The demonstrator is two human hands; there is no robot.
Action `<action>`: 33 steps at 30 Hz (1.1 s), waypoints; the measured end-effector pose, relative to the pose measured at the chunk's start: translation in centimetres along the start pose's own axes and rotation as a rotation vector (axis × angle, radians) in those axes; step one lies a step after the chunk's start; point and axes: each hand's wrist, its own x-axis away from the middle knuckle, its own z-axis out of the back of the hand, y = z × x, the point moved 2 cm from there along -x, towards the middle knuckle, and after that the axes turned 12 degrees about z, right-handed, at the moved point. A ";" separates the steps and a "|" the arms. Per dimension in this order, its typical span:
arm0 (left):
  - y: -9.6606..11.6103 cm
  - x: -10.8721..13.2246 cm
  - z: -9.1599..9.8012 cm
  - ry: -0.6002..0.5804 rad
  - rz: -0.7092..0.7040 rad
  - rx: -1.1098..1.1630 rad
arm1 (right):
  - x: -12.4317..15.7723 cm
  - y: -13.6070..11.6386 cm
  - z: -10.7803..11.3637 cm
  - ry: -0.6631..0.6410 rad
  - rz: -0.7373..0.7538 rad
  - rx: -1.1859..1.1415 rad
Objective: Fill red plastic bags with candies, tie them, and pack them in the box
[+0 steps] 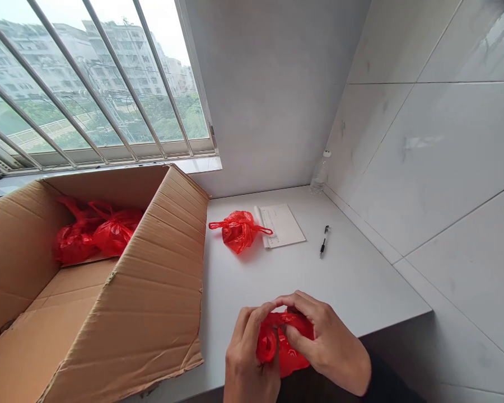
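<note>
A red plastic bag point(293, 361) is gathered between my two hands at the near edge of the white table. My left hand point(252, 352) grips its rolled left part, fingers curled over the top. On the other side my right hand point(325, 341) pinches the bag's upper edge between thumb and fingers. The fingertips of both hands nearly meet above it. What the bag contains, if anything, is hidden. Farther back, another red plastic bag point(238, 232) sits tied on the table, its two handle loops sticking out sideways.
A large open cardboard box point(151, 280) stands on the left with red bags point(115, 229) inside. Behind the tied bag lie a notepad point(283, 224) and a pen point(324, 242). A clear bottle point(320, 173) stands in the back corner. A barred window point(96, 84) and tiled wall point(457, 145) border the table.
</note>
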 end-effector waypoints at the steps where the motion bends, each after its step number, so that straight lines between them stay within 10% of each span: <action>1: 0.1 -0.1 0.1 -0.011 0.026 -0.013 | 0.0 0.0 0.1 0.006 0.000 0.005; 14: -0.9 -0.1 1.4 -0.210 0.338 0.165 | 0.6 0.2 1.8 0.065 -0.022 0.006; 25: -1.1 0.7 2.6 0.106 0.681 0.805 | 2.0 1.1 2.6 0.330 -0.103 -0.328; 33: -2.7 2.8 4.3 0.274 0.650 0.575 | 2.5 1.0 2.3 0.379 -0.025 -0.661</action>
